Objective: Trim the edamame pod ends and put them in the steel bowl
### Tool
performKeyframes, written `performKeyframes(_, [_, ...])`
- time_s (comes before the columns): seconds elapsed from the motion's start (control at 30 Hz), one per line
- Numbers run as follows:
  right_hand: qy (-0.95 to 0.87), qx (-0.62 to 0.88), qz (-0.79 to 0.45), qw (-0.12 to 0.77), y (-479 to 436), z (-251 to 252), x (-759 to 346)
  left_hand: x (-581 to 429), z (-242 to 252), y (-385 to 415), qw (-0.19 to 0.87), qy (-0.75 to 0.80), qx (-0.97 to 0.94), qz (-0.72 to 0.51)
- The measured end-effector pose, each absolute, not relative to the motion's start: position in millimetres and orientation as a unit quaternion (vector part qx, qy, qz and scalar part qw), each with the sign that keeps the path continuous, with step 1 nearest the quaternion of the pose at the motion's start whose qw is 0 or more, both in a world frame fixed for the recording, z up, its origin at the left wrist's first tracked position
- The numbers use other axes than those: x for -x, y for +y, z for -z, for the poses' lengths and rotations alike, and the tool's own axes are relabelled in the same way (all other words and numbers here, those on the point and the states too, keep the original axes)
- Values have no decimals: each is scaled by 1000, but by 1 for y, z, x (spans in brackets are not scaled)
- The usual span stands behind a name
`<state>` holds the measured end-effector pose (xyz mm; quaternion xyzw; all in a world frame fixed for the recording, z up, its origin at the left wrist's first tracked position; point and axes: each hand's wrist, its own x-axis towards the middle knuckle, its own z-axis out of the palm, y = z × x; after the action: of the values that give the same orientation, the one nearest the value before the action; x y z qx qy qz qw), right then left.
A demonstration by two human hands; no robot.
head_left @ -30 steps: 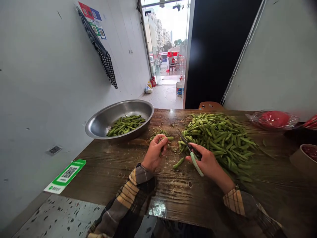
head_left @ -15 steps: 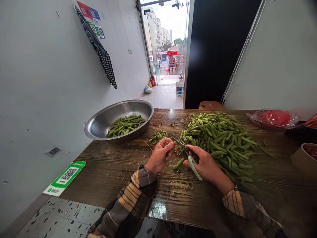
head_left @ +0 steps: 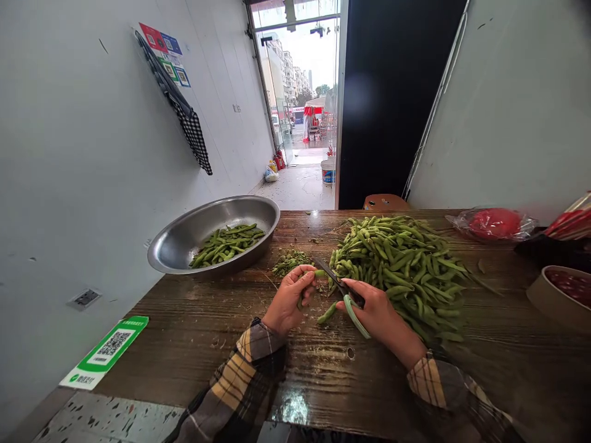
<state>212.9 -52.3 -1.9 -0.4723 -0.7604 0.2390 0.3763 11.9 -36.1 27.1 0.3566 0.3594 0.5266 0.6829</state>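
Observation:
My left hand [head_left: 290,296] pinches a green bean pod [head_left: 318,272] above the wooden table [head_left: 194,332]. My right hand [head_left: 375,311] grips green-handled scissors [head_left: 344,290], whose dark blades meet the end of that pod. A loose pod [head_left: 326,314] lies on the table between my hands. A big heap of bean pods [head_left: 399,264] spreads just right of the scissors. A small pile of cut tips [head_left: 289,261] lies beyond my left hand. The steel basin [head_left: 184,237] at the left holds trimmed pods [head_left: 226,242].
A white wall runs along the table's left side, with a green QR sticker [head_left: 105,352] at the table corner. At the right stand a red item in clear plastic [head_left: 496,223] and a brown bowl [head_left: 556,298]. An open doorway lies beyond the table.
My left hand turned the pod and brought it toward the scissors; the blades now sit at the pod's end. The camera tilted slightly, shifting the scene down and left.

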Motion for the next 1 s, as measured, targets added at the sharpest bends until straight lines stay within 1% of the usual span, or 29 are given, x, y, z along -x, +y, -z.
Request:
performKeyframes(0.1, [-739,488,-234,400,-51,-1,-215,-8,-28,-33,687,344,-329,-549])
performKeyframes(0.2, [-716,504,-237,420,-50,-3,-218,-5,-29,-33,698,345,-319,-541])
performKeyframes(0.3, [-707,508,-243,428,-49,-5,-218,-6,-29,-33,683,380,-377,-497])
performKeyframes(0.37, [-709,506,-246,425,-49,-5,-218,-8,-26,-34,649,414,-456,-446])
performKeyframes(0.43, [-711,506,-249,420,-49,-4,-218,-11,-23,-35,570,445,-569,-391])
performKeyframes(0.53, [-711,508,-250,416,-49,-3,-218,-17,-18,-38,375,471,-734,-314])
performKeyframes(0.6, [-714,505,-253,414,-49,-3,-218,-19,-15,-42,274,488,-793,-239])
performKeyframes(0.67, [-716,504,-254,410,-49,-4,-218,-19,-12,-45,214,507,-820,-158])
performKeyframes(0.73, [-717,506,-252,408,-49,-4,-218,-18,-10,-47,177,514,-832,-107])
performKeyframes(0.8, [-718,507,-250,407,-50,-5,-217,-17,-7,-47,165,512,-839,-89])
performKeyframes(0.87, [-717,508,-252,405,-50,-5,-217,-16,-6,-46,170,505,-840,-96])
performKeyframes(0.93, [-716,507,-259,405,-50,-5,-217,-16,-6,-44,192,502,-834,-126])
performKeyframes(1.0, [-713,506,-263,408,-49,-5,-217,-17,-9,-41,227,502,-815,-181])
